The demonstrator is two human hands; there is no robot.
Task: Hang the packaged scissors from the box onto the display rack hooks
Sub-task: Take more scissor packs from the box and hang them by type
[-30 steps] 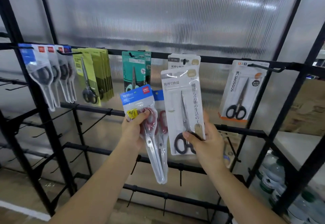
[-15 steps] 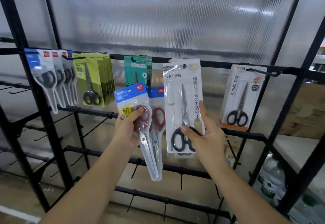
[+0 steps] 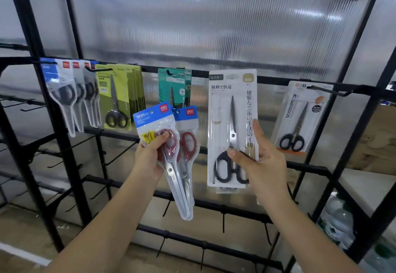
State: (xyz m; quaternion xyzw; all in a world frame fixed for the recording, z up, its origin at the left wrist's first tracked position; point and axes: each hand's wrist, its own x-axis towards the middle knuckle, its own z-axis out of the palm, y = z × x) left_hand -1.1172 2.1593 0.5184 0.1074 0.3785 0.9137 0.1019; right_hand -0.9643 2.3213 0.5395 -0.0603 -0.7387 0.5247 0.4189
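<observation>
My left hand [image 3: 150, 157] grips two clear-plastic packs of red-handled scissors with blue header cards [image 3: 171, 155], thumb over the front pack beside its yellow sticker, fingers curled behind; the packs fan slightly, blades pointing down, in front of the black metal display rack [image 3: 62, 140] and below its top rail, on no hook; my right hand [image 3: 261, 161] pinches a tall white card pack of black-handled scissors with Japanese lettering [image 3: 232, 127], thumb across the front over the handles, forefinger straight up along the pack's right edge, the other fingers behind it; the top of this pack sits at the level of the rack's top rail, just right of the rail's middle; I cannot tell whether its hole is on a hook; a second white pack edge shows just below and behind it

Along the top rail, from the left end: a row of clear packs of dark-handled scissors with blue and red headers [image 3: 70, 95] hanging from a hook, then a stack of olive-green card packs of black-handled scissors [image 3: 117, 97], then teal-green card packs [image 3: 173, 88] partly behind my left-hand packs; near the right end a single white card pack marked SCISSORS with black handles [image 3: 300, 118] hangs from a black hook [image 3: 330, 91]; behind the rack stands a ribbed translucent plastic panel [image 3: 214, 26]; at the lower right corner, past the frame, plastic water bottles [image 3: 336, 221] stand
</observation>
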